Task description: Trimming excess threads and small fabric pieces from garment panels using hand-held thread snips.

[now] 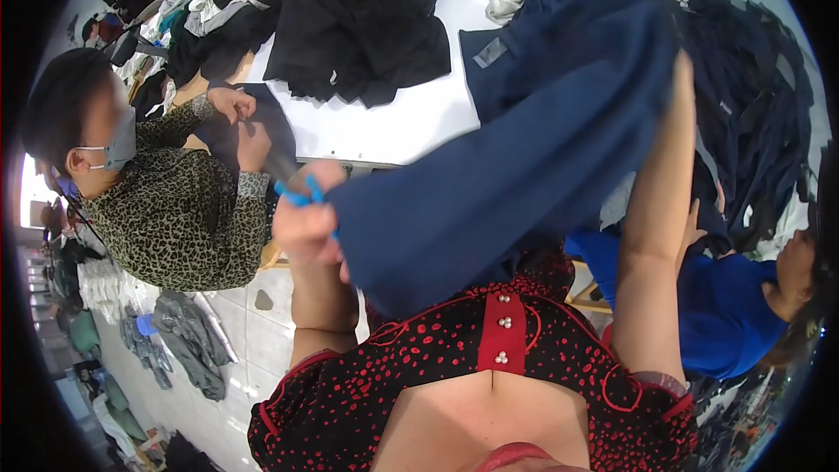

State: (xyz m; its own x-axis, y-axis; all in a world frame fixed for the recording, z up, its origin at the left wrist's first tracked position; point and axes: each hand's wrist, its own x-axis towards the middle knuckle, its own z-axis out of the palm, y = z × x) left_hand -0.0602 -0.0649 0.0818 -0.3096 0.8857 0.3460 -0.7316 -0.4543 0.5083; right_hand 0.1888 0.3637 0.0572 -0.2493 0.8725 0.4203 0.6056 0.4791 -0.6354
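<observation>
I hold up a large navy garment (524, 149) in front of my chest. My left hand (306, 223) is closed around small blue-handled snips (297, 194) and presses against the garment's lower left edge. My right forearm rises on the right side, and my right hand (682, 79) disappears under the fabric near the garment's top, so its fingers are hidden. A grey label (489, 52) shows on the cloth.
A white table (411, 122) carries a black clothing pile (358, 17) and a dark navy heap (752, 105). A person in a leopard-print top (175, 210) handles dark cloth at the left. Another person in blue (725, 315) sits at the right. Grey clothes (188, 341) lie on the tiled floor.
</observation>
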